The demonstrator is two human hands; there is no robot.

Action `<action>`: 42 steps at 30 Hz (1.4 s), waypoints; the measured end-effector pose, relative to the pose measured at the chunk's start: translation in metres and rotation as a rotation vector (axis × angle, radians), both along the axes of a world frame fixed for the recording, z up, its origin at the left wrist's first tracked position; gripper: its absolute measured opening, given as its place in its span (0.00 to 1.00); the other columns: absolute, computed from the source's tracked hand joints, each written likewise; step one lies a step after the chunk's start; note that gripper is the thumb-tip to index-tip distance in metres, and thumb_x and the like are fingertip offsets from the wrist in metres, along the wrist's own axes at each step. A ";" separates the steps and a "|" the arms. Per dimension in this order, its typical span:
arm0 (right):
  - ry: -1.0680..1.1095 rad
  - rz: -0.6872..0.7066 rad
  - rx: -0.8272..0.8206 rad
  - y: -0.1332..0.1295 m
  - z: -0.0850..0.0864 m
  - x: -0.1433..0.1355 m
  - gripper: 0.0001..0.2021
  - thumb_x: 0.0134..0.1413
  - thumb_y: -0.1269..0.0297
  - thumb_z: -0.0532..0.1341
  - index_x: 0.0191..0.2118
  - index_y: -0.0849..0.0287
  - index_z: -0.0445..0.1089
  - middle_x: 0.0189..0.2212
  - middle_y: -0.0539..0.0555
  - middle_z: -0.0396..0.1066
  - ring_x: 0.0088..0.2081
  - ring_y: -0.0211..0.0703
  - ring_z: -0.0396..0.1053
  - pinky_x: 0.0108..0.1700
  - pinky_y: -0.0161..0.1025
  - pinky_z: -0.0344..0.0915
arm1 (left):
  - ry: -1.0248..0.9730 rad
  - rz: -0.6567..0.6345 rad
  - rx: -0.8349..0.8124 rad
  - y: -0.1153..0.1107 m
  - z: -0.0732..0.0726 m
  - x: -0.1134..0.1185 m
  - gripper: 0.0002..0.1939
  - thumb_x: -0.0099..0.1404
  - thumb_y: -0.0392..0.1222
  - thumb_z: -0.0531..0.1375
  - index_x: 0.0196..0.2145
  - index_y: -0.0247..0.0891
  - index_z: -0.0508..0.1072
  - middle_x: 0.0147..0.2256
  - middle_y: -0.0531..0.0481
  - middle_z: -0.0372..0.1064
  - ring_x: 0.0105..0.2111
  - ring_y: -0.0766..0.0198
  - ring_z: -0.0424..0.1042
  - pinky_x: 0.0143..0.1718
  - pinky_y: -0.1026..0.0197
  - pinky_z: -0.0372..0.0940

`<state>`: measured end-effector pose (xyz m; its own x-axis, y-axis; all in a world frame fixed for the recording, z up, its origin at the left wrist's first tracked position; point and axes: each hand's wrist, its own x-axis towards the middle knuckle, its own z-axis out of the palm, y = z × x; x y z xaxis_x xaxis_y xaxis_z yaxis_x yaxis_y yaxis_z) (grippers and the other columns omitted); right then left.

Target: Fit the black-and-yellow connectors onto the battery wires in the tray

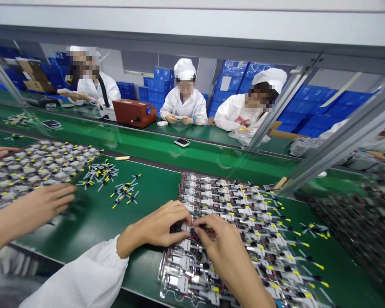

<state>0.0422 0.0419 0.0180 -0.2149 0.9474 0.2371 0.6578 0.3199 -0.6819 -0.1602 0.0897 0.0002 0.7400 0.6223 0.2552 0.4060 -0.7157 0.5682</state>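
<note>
A clear tray (pixel 163 280) lies on the green table, filled with rows of small white parts with red wires, black pieces and yellow tips. My left hand (pixel 162 224), in a white sleeve, rests over the tray's left side, thumb and fingers bent towards a part. Just right of it, my right hand (pixel 223 241) reaches down with thumb and index finger close together at the same part. What the fingertips hold is too small and partly hidden to make out. The two hands nearly touch.
Loose yellow-tipped pieces (pixel 125 191) lie left of the tray, others (pixel 315 230) to its right. At the left, another person's hand (pixel 48 204) is by a second filled tray (pixel 35 164). Beyond the green conveyor (pixel 141 147), with a white device (pixel 182 142), people in white sit. Metal posts stand at right.
</note>
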 end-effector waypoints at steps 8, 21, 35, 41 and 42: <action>-0.080 -0.040 -0.045 0.002 -0.002 -0.004 0.12 0.57 0.75 0.56 0.35 0.54 0.76 0.32 0.50 0.77 0.31 0.43 0.74 0.35 0.36 0.65 | -0.046 0.039 -0.092 0.003 -0.010 -0.004 0.13 0.66 0.49 0.64 0.45 0.40 0.76 0.41 0.47 0.74 0.49 0.56 0.66 0.53 0.54 0.62; -0.229 -0.015 -0.183 0.006 -0.002 -0.005 0.10 0.61 0.73 0.58 0.35 0.56 0.76 0.36 0.53 0.74 0.38 0.47 0.72 0.42 0.38 0.62 | -0.095 0.075 -0.063 0.001 -0.016 -0.002 0.15 0.67 0.53 0.62 0.42 0.38 0.77 0.38 0.46 0.74 0.44 0.57 0.68 0.48 0.55 0.62; -0.247 -0.058 -0.080 0.001 -0.010 -0.011 0.10 0.61 0.76 0.58 0.34 0.58 0.75 0.35 0.54 0.73 0.39 0.49 0.71 0.41 0.39 0.60 | -0.109 0.049 -0.041 0.001 -0.019 -0.001 0.14 0.68 0.51 0.62 0.41 0.37 0.77 0.37 0.47 0.74 0.43 0.58 0.69 0.48 0.56 0.62; -0.243 -0.052 -0.094 0.000 -0.011 -0.012 0.11 0.60 0.77 0.58 0.33 0.57 0.75 0.34 0.54 0.74 0.40 0.49 0.71 0.42 0.38 0.60 | -0.156 0.044 -0.034 0.001 -0.022 0.001 0.14 0.68 0.51 0.62 0.40 0.37 0.77 0.36 0.46 0.73 0.41 0.59 0.70 0.45 0.58 0.63; -0.238 -0.052 -0.099 0.001 -0.010 -0.012 0.11 0.60 0.77 0.58 0.33 0.57 0.76 0.34 0.54 0.74 0.40 0.49 0.71 0.42 0.38 0.60 | -0.159 0.045 -0.037 0.001 -0.022 0.001 0.14 0.68 0.51 0.62 0.40 0.37 0.77 0.36 0.46 0.73 0.41 0.59 0.70 0.45 0.58 0.63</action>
<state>0.0305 0.0425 0.0078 -0.2044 0.9746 0.0911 0.8173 0.2212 -0.5320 -0.1595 0.0909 -0.0216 0.6630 0.6654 0.3431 0.3404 -0.6761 0.6534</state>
